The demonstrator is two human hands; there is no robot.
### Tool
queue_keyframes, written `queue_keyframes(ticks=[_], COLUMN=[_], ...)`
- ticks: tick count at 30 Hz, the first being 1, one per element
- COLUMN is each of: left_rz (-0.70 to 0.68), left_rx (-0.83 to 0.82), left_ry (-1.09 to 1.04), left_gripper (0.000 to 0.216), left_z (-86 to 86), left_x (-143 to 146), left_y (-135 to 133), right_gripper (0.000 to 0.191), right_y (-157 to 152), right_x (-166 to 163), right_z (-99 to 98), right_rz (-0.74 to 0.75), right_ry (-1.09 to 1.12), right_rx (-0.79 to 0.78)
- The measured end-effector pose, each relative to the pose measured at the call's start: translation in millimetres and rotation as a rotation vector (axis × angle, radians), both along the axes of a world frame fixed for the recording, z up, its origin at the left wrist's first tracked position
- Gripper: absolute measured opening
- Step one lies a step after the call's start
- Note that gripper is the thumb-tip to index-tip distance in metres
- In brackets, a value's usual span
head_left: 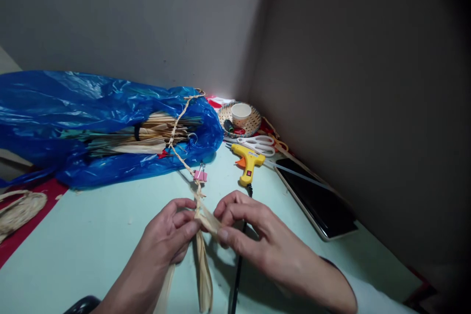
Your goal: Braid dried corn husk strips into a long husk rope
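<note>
My left hand (170, 236) and my right hand (247, 235) meet over the pale green table (91, 235), both pinching dry straw strips (203, 260) between fingertips and thumbs. The loose ends of the strips hang down toward me. From my fingers a thin braided straw cord (179, 149) runs up and away, held by a pink binder clip (200, 175), and ends on top of the blue plastic bag (73, 122). The bag lies on its side, open, with a bundle of straw leaves (154, 137) showing inside.
A yellow glue gun (248, 163) with a black cable lies just beyond my right hand. White scissors (257, 144), a woven basket holding a small cup (241, 117) and a dark tablet (316, 198) sit along the right wall. A woven straw piece (18, 211) lies at far left.
</note>
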State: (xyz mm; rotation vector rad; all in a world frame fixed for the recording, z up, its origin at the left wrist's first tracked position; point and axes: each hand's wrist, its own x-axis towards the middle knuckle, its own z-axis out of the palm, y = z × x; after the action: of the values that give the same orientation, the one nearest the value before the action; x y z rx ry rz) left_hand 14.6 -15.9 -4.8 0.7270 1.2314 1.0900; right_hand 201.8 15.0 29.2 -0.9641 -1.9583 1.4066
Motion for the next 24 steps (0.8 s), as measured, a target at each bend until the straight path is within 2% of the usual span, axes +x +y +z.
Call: queue_keyframes(ticks=[2,7,10,18,24], left_rz=[0.008,0.025,0.011,-0.014,-0.012], left_rx=[-0.026,-0.112,-0.140,-0.256,-0.240], left_ry=[-0.009,0.046,0.095,0.007,-0.052], left_gripper=[0.034,0.036,0.038,0.037,0.032], left_z=[-0.5,0.0,-1.1,2.3,5.8], left_x=[1,1,-2,-3,-2], left_y=[1,2,1,-2,0], right_gripper=[0.019,0.013,0.008,0.012,0.015], right_y=[-4,-7,-5,-2,-7], right_x=[-4,-9,-9,-8,-11], right_z=[-8.4,-20.4,-19.5,-19.5,-17.6], right_rz=[-0.040,-0.052,-0.047,-0.083,-0.041], right_ry=[-0.044,-0.145,-0.139,-0.264,-0.287], right_rx=[0.052,-0.005,-0.033,0.011,-0.022])
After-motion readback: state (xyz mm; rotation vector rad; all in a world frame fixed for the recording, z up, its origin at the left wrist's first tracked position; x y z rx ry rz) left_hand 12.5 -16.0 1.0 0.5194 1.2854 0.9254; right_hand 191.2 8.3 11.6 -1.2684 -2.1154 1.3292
